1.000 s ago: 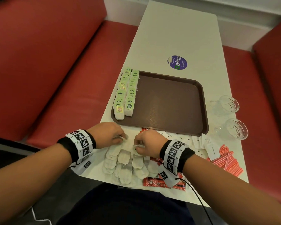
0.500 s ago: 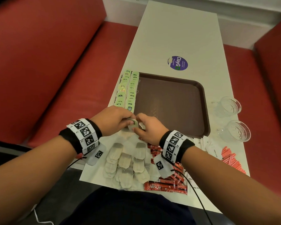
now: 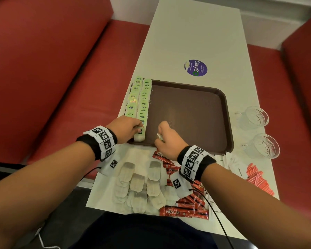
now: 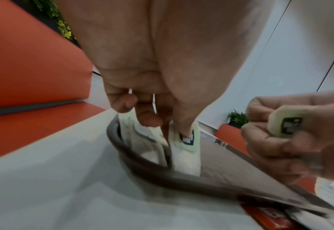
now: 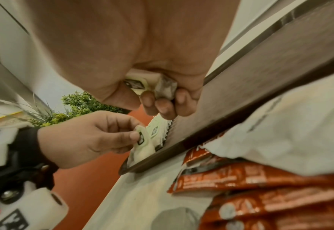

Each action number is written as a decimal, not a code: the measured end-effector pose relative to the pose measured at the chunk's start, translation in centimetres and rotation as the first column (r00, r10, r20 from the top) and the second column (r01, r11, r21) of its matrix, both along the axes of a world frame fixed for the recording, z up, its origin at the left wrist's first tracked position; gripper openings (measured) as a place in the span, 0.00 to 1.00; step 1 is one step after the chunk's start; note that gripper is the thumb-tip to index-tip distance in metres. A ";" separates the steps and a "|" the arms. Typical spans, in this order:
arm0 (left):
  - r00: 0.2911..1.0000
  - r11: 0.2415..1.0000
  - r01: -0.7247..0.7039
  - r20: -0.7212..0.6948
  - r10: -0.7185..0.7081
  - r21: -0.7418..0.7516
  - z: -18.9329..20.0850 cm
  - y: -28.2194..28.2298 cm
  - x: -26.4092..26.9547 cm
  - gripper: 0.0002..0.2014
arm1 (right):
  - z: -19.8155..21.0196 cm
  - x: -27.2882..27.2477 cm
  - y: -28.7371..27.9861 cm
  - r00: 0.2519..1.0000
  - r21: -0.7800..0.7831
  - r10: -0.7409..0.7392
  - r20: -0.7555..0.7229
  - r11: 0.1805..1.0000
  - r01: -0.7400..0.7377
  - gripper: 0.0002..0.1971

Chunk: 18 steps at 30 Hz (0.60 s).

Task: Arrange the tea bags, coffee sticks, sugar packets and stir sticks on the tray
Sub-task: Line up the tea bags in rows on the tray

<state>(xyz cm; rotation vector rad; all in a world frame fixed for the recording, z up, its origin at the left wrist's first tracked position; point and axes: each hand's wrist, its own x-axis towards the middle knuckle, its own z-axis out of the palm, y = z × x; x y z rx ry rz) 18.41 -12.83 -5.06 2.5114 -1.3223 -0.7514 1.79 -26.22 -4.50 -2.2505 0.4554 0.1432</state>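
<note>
A brown tray (image 3: 196, 112) lies on the white table, with two rows of green-tagged tea bags (image 3: 142, 103) along its left edge. My left hand (image 3: 127, 128) pinches a tea bag (image 3: 140, 134) by its green tag at the near end of the right row (image 4: 186, 140), its bag standing in the tray's near-left corner. My right hand (image 3: 164, 139) hovers over the tray's near edge, fingers curled round another tea bag (image 5: 152, 84) and its tag (image 4: 288, 124). Loose tea bags (image 3: 138, 184) lie near me.
Red coffee sticks (image 3: 185, 209) lie under my right wrist. White sugar packets (image 3: 239, 168) and red stir sticks (image 3: 258, 178) sit at the near right. Two glass cups (image 3: 255, 115) stand right of the tray. Red benches flank the table.
Both hands rose from the loose pile and moved forward to the tray, each carrying a tea bag. The left one now sets its bag at the near end of the row.
</note>
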 end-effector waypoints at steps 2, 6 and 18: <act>0.999 0.999 -0.025 0.047 0.026 -0.024 -0.2 -0.9 0.3 0.12 | 0.0 0.0 -0.2 1.000 -0.004 0.007 -0.003 1.000 -0.007 0.09; 0.987 0.991 -0.062 0.138 0.078 -0.117 -0.2 -1.8 0.5 0.13 | 0.1 0.1 -0.5 1.000 -0.007 -0.002 0.001 1.000 0.002 0.11; 0.951 0.990 0.131 0.275 -0.138 0.043 -1.0 -2.0 0.1 0.17 | -0.1 0.5 -1.8 0.995 0.011 -0.102 -0.012 0.995 0.102 0.03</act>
